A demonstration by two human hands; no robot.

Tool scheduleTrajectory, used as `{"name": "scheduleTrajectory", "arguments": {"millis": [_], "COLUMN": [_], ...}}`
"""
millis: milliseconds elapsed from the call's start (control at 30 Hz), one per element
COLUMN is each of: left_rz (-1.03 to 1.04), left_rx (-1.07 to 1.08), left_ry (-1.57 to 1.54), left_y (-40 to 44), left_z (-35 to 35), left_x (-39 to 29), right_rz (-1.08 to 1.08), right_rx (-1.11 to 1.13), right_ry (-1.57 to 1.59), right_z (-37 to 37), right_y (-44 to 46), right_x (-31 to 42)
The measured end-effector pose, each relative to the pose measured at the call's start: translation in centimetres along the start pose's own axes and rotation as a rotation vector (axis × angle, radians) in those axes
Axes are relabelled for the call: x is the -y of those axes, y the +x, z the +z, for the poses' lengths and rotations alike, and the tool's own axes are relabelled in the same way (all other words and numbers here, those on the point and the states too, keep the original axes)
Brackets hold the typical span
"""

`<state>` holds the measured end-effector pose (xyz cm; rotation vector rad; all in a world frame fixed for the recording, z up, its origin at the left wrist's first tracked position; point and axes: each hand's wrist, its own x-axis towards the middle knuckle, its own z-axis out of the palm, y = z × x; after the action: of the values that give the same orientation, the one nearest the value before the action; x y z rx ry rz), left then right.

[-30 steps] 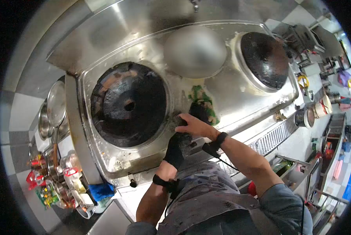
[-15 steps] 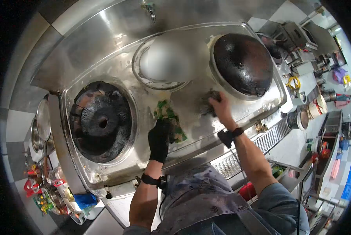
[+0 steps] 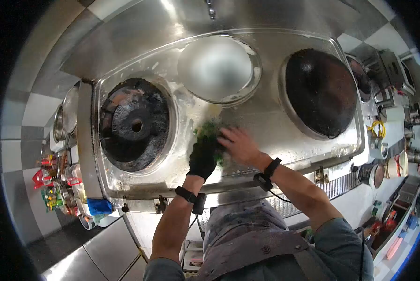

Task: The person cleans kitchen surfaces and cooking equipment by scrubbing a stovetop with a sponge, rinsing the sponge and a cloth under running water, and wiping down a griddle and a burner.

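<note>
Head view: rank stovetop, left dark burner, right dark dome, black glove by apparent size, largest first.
1. Stovetop
2. Left dark burner and right dark dome: too alike to rank
3. Black glove

The left hand (image 3: 203, 158) in its black glove was on a green cloth (image 3: 208, 128) mid-frame, right hand (image 3: 240, 147) close by. A big dark dome (image 3: 320, 93) sat upper right.

No legible text, label, brand, number or sign noted from where I stand. Print on the coloured packets (image 3: 51, 198), far left: too small to read.
</note>
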<state>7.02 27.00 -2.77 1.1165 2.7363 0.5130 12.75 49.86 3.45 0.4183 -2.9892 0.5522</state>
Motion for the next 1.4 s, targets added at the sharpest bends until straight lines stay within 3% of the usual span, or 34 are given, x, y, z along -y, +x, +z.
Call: {"name": "scheduleTrajectory", "arguments": {"millis": [100,167,200,233,300,367,400,467,500,567,633,667,733,800,833,900,933,1000,1100,1167,1233,1300,1333,1367,1400], "left_rz": [-0.163,-0.259,-0.149,-0.165,-0.370,-0.376,-0.411,-0.491,-0.489,-0.447,-0.598,-0.531,-0.459,-0.485,-0.490,-0.481,-0.508,-0.553,-0.662,-0.604,-0.616,-0.820,-0.753,-0.770,-0.747], "left_rx": [-0.062,0.050,-0.091,-0.096,-0.159,-0.148,-0.180,-0.206,-0.213,-0.254,-0.200,-0.291,-0.424,-0.429,-0.443,-0.431,-0.428,-0.438,-0.506,-0.641,-0.590,-0.485,-0.561,-0.570,-0.656], "left_ry": [-0.111,-0.402,-0.201,-0.203,-0.236,-0.220,-0.248,-0.294,-0.302,-0.339,-0.467,-0.431,-0.446,-0.466,-0.480,-0.492,-0.464,-0.432,-0.631,-0.754,-0.687,-0.838,-0.763,-0.754,-0.837], "left_y": [-2.0,-3.7,-4.9,-5.7,-6.8,-7.9,-8.1,-8.3,-8.5,-9.4,-10.6,-10.9,-12.0,-12.6,-12.7,-13.2,-13.4,-13.9,-15.4,-16.0,-16.6,-16.2,-16.8,-17.2,-17.4], "left_z": [-4.1,-8.2,-8.0,-7.8,-8.5,-9.6,-11.3,-13.8,-14.8,-16.1,-15.6,-15.9,-15.7,-15.1,-15.0,-15.0,-14.9,-14.6,-14.5,-15.6,-15.9,-19.6,-18.7,-17.8,-17.2], "left_x": [-0.5,-1.3,-0.6,0.2,1.8,3.5,3.4,3.6,3.6,3.9,4.8,4.8,5.2,5.6,5.7,5.8,6.1,6.8,7.2,7.0,7.8,6.0,6.9,7.7,8.6], "right_rz": [-0.152,0.161,0.150,0.209,0.254,0.046,0.043,-0.177,-0.179,-0.392,-0.227,0.011,0.258,-0.052,-0.050,-0.332,-0.373,-0.280,-0.388,-0.561,-0.652,-0.719,-0.706,-0.755,-0.766], "right_rx": [0.095,-0.034,-0.023,-0.027,-0.031,-0.108,-0.102,0.104,0.107,0.031,0.101,0.128,0.175,0.114,0.118,0.206,0.231,0.344,0.418,0.554,0.508,0.458,0.453,0.191,0.271], "right_ry": [0.014,-0.013,-0.008,-0.025,-0.037,0.068,0.069,-0.034,-0.045,0.072,0.148,0.381,0.613,0.168,0.170,0.011,-0.024,0.059,0.029,-0.056,0.027,0.129,0.157,0.286,0.256], "right_z": [0.3,1.4,0.8,0.1,1.0,3.5,4.5,5.6,5.8,5.6,4.6,4.5,4.3,1.5,1.9,2.9,2.9,0.9,-1.1,-1.2,0.7,2.9,4.0,6.2,6.7], "right_y": [0.2,0.7,2.3,4.5,8.1,10.4,11.0,11.6,10.3,6.6,7.0,8.1,11.1,13.3,12.8,10.3,8.1,3.6,-2.6,-4.0,-1.4,3.5,6.3,8.3,11.0], "right_x": [0.6,-0.5,0.2,0.7,2.5,4.6,6.1,8.7,9.2,9.7,6.2,3.3,1.6,3.1,4.1,6.6,7.1,6.6,4.2,3.8,6.8,11.4,13.5,14.5,16.0]}}
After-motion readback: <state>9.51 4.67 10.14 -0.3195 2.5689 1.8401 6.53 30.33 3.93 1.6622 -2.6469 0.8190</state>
